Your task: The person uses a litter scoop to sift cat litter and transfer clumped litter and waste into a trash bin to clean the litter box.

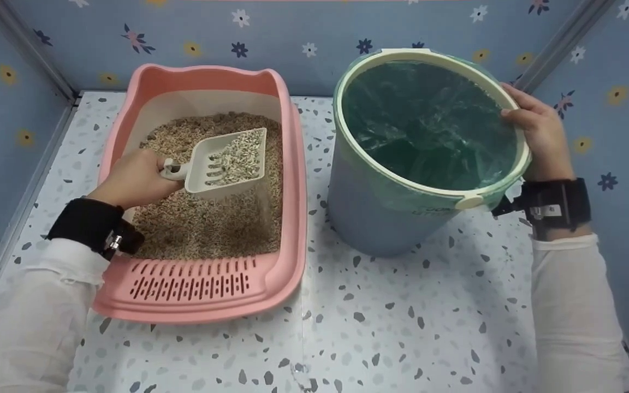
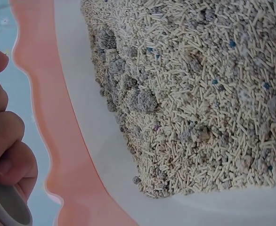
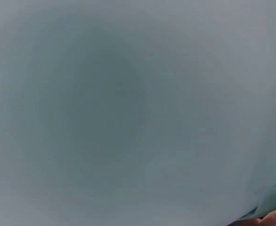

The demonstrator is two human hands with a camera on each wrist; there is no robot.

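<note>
My left hand (image 1: 138, 177) grips the handle of a pale slotted litter scoop (image 1: 197, 177), held over a pink litter box (image 1: 296, 218). Pellets of litter lie in the scoop, and some fall in a blurred stream from its edge. Below, pale pellet litter (image 1: 183, 229) fills the box; grey clumps (image 2: 145, 100) show along its edge in the left wrist view. My right hand (image 1: 541, 131) holds the rim of a trash bin (image 1: 391, 218), thumb on the inner side. A green bag (image 1: 429, 125) lines the bin, folded over its cream rim. The bin's wall fills most of the right wrist view.
The bin stands to the right of the box on a white speckled surface (image 1: 358, 327). Blue flowered panels (image 1: 303, 33) rise behind and on both sides. A slotted pink ledge (image 1: 194, 281) forms the near end of the box.
</note>
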